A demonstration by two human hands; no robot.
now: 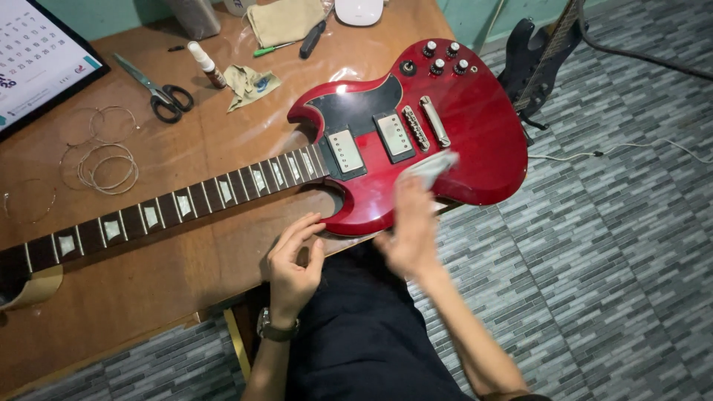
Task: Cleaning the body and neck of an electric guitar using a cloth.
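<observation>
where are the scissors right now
In the head view the scissors lie on the wooden table at upper left, above the guitar neck, between the coiled strings and the small spray bottle.

Light was even and moderately bright, diffuse, apparently from above. Glare: white specular patches sat on the guitar body's gloss and on clear wrap near the top of the surface. Shadows were soft; a faint one lay under the neck and beneath the left hand. Right hand and its cloth were motion-blurred; the rest was sharp. Slight wide-angle bowing showed at the edges.
</observation>
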